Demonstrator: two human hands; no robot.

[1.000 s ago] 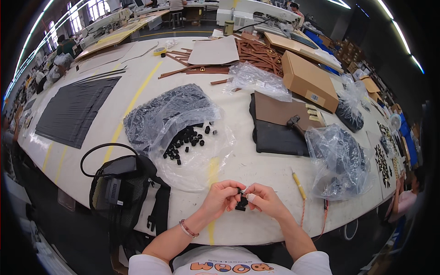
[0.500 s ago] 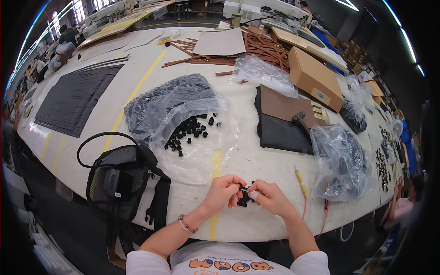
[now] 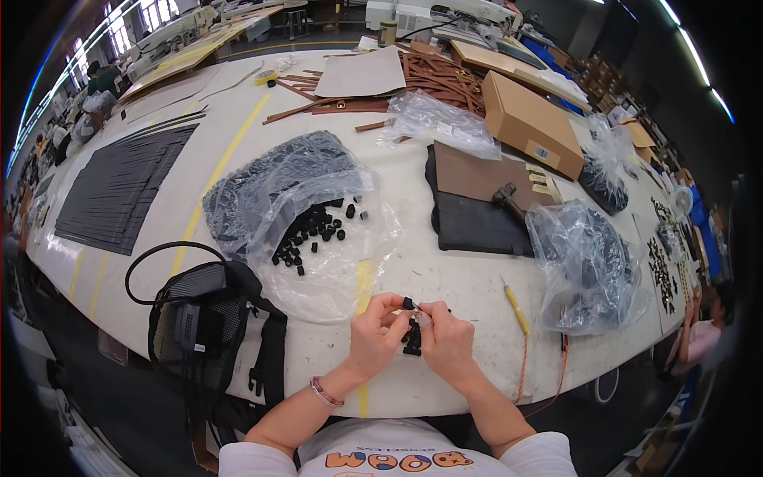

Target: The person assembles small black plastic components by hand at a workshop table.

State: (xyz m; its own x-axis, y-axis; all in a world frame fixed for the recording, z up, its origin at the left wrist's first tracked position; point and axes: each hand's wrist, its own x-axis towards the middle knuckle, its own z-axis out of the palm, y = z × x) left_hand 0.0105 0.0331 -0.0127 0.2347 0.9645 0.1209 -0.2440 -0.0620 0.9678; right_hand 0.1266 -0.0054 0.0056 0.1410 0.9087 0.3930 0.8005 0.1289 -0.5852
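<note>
In front of my body, my left hand [image 3: 373, 335] pinches a small black piece [image 3: 408, 303] between thumb and fingertips. Close against it, my right hand [image 3: 447, 340] has its fingers closed at the same spot; what they grip is too small to make out. Beneath the two hands, several more black pieces [image 3: 412, 342] lie on the white table, partly hidden by my fingers. Farther off to the left, loose black stoppers or knobs [image 3: 314, 230] spill out of a clear plastic bag [image 3: 278, 191].
A black mesh bag [image 3: 199, 310] with a cable loop stands at left. Right of my hands lies a yellow-handled pointed tool [image 3: 517, 308]. Beyond are a hammer [image 3: 509, 197] on black and brown sheets, a filled plastic bag [image 3: 588, 270], a cardboard box [image 3: 532, 123] and brown straps [image 3: 445, 79].
My hands have drawn closer together, the right one moving left and turning more upright. The black piece now shows above my left fingertips. The whole view has shifted slightly.
</note>
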